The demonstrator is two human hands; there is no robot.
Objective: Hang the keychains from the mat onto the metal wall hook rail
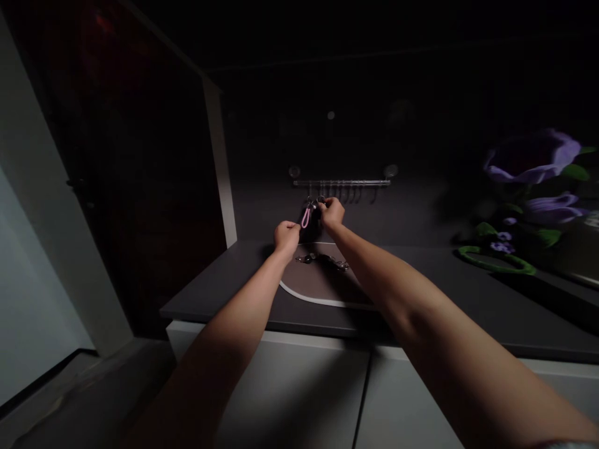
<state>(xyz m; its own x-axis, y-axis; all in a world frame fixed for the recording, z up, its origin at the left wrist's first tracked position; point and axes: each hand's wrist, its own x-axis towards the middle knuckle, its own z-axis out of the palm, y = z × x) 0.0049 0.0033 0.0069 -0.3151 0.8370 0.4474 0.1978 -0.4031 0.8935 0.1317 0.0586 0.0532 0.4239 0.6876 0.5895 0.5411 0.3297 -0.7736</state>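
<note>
My right hand [332, 212] is pinched on a metal key ring [321, 199] just beneath the hook rail [360, 183] on the back wall. Whether the ring sits on a hook I cannot tell. A pink strap loop [306, 217] hangs under the rail, to the left of that ring. Lower and further left, my left hand [287, 237] is closed, its fingertips close to the strap; what lies between them is too dark to make out. Below both hands, several small metal items, perhaps keys [341, 265], lie on a brown mat with a pale edge [322, 290].
The dark countertop [215, 287] runs above white cabinet doors [299, 386]. Purple artificial flowers [533, 162] and a green ring [496, 262] stand at the right. A dark door [140, 174] is at the left. The room is dim.
</note>
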